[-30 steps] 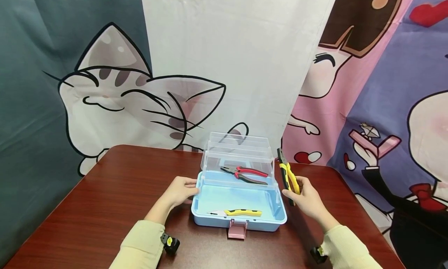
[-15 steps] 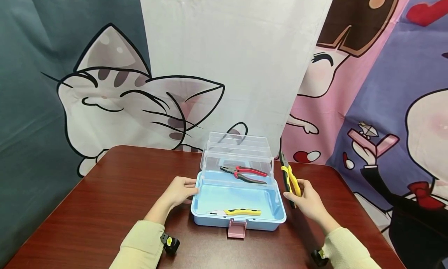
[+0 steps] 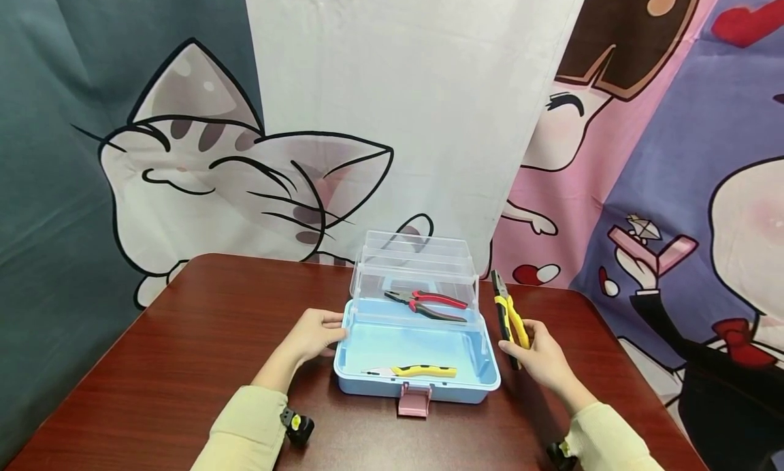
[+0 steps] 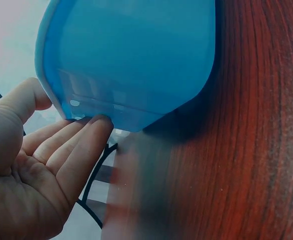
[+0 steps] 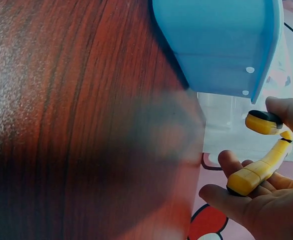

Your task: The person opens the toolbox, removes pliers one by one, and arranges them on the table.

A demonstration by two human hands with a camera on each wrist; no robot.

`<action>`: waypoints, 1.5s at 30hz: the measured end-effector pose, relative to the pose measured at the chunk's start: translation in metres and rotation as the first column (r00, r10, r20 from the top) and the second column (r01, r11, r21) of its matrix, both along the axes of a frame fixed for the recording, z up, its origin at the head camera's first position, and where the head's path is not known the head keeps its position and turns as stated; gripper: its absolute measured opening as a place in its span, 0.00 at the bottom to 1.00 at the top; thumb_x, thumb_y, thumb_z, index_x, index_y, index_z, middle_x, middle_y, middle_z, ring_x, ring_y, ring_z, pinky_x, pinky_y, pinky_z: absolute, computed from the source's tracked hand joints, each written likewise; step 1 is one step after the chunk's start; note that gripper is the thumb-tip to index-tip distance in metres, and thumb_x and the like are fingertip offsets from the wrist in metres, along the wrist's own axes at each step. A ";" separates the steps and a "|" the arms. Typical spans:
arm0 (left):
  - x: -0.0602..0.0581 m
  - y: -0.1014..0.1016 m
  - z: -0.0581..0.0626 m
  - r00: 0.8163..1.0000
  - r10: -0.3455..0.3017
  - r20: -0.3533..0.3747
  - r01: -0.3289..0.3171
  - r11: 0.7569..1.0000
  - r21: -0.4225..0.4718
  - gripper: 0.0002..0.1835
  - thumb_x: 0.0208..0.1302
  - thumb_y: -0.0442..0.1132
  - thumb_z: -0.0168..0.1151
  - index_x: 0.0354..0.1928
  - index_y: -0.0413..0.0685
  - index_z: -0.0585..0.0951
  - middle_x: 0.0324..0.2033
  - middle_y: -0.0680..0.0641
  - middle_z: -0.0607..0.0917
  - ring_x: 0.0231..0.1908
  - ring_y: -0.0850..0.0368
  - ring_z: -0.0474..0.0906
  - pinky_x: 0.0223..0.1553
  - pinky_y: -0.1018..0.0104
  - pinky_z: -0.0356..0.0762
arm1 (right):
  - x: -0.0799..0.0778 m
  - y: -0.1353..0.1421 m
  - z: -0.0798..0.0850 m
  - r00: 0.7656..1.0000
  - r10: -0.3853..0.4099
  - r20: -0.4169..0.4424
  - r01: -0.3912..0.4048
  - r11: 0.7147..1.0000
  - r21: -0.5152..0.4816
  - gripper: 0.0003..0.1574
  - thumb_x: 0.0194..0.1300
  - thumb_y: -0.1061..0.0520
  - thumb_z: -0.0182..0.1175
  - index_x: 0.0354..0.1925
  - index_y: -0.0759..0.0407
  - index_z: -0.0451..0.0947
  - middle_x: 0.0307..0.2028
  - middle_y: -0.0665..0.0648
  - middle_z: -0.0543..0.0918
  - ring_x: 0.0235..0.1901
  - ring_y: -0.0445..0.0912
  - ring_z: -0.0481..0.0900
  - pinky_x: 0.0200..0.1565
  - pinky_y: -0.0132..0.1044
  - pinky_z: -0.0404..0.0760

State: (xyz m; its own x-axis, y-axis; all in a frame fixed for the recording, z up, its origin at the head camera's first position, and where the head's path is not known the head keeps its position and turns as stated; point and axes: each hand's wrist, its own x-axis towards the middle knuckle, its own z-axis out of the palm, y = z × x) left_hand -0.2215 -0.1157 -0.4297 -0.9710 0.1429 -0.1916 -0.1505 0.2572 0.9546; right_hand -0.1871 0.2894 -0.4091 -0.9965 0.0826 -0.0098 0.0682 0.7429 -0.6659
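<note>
A light-blue toolbox (image 3: pixel 370 387) stands open on the table with its clear lid (image 3: pixel 416 260) tilted back. My left hand (image 3: pixel 314 335) holds its left side, thumb at the rim and fingers along the outer wall (image 4: pixel 136 55). To the right of the box, my right hand (image 3: pixel 542 355) grips yellow-and-black pliers (image 3: pixel 503 309), head pointing up and away; their handles (image 5: pixel 256 172) spread apart in the right wrist view. Inside the box, near the front, lies a slim tool with a yellow-and-black handle (image 3: pixel 425 371) and narrow pointed tip. Red-and-black pliers (image 3: pixel 437 298) lie toward the back.
A pink latch (image 3: pixel 414 401) hangs down at the box's front. The dark red wooden table (image 3: pixel 245 307) reaches back to a cartoon-printed cloth backdrop (image 3: pixel 392 103). Both wrists wear small black cameras (image 3: pixel 299 427).
My right hand has moved slightly toward me and to the right with the yellow-and-black pliers, lowering them a little beside the box. The left hand has stayed on the toolbox.
</note>
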 end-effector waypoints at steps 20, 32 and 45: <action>-0.001 0.005 -0.004 1.000 -0.014 0.006 0.014 1.000 -0.013 0.21 0.54 0.33 0.60 0.52 0.36 0.75 0.47 0.38 0.79 0.40 0.53 0.80 0.29 0.57 0.81 | 0.005 0.015 -0.009 1.000 -0.003 0.020 0.001 0.997 0.080 0.50 0.51 0.38 0.62 0.58 0.70 0.55 0.47 0.67 0.71 0.39 0.52 0.71 0.37 0.38 0.78; 0.002 0.002 -0.004 1.000 -0.013 0.010 0.013 1.000 -0.015 0.22 0.54 0.33 0.61 0.53 0.36 0.75 0.47 0.37 0.79 0.39 0.54 0.80 0.29 0.57 0.81 | 0.007 0.015 -0.014 1.000 0.001 0.021 -0.003 0.994 0.108 0.47 0.52 0.41 0.63 0.56 0.71 0.58 0.43 0.67 0.73 0.38 0.52 0.72 0.36 0.39 0.76; -0.001 0.000 0.000 1.000 0.007 0.011 -0.007 1.000 -0.019 0.21 0.54 0.32 0.61 0.52 0.36 0.75 0.47 0.38 0.80 0.40 0.53 0.80 0.29 0.57 0.81 | 0.003 0.020 -0.014 0.998 0.009 0.065 -0.017 0.992 0.123 0.48 0.52 0.40 0.62 0.56 0.73 0.57 0.44 0.69 0.73 0.38 0.53 0.72 0.37 0.43 0.78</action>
State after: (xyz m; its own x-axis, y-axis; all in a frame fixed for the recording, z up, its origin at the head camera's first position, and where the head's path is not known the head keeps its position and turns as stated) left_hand -0.2220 -0.1160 -0.4302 -0.9699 0.1321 -0.2046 -0.1626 0.2742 0.9478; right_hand -0.1844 0.3097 -0.4226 -0.9951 0.0745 -0.0644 0.0979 0.8202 -0.5636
